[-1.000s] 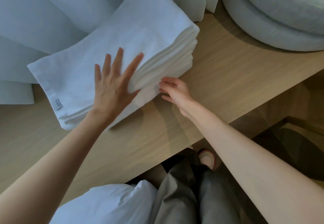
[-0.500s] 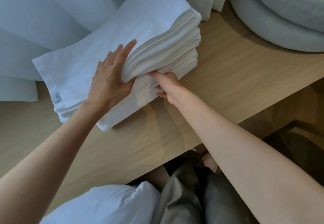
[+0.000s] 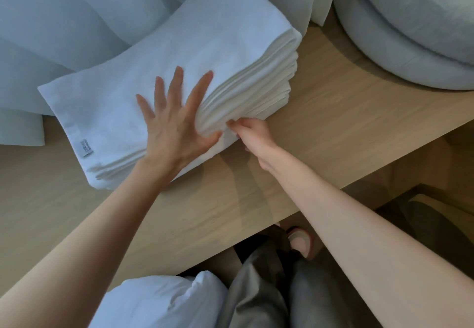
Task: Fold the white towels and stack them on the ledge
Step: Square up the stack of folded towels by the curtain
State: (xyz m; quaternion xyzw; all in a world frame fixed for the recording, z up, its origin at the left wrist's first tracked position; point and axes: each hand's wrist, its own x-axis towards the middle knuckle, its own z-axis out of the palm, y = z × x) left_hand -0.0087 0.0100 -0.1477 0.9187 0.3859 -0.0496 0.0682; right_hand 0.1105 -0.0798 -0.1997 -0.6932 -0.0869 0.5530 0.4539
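A stack of folded white towels (image 3: 205,53) lies on the wooden ledge (image 3: 333,127), its layered edges facing right. My left hand (image 3: 174,127) presses flat on top of the stack with fingers spread and straight, the thumb against the near side. My right hand (image 3: 252,132) is at the stack's near side edge, its fingertips tucked in among the towel layers; the fingertips are hidden by the cloth. A small label (image 3: 86,148) shows at the stack's left corner.
Pale curtains (image 3: 77,19) hang behind the stack. A round grey cushion (image 3: 410,32) sits on the ledge at the right. A white pillow-like bundle (image 3: 159,302) lies on my lap below, beside my grey trousers and a shoe (image 3: 300,243).
My left hand has gone from gripping and lifting the upper layers to pressing flat on top with fingers spread. The lifted layers have settled down. My right hand stays at the side edge.
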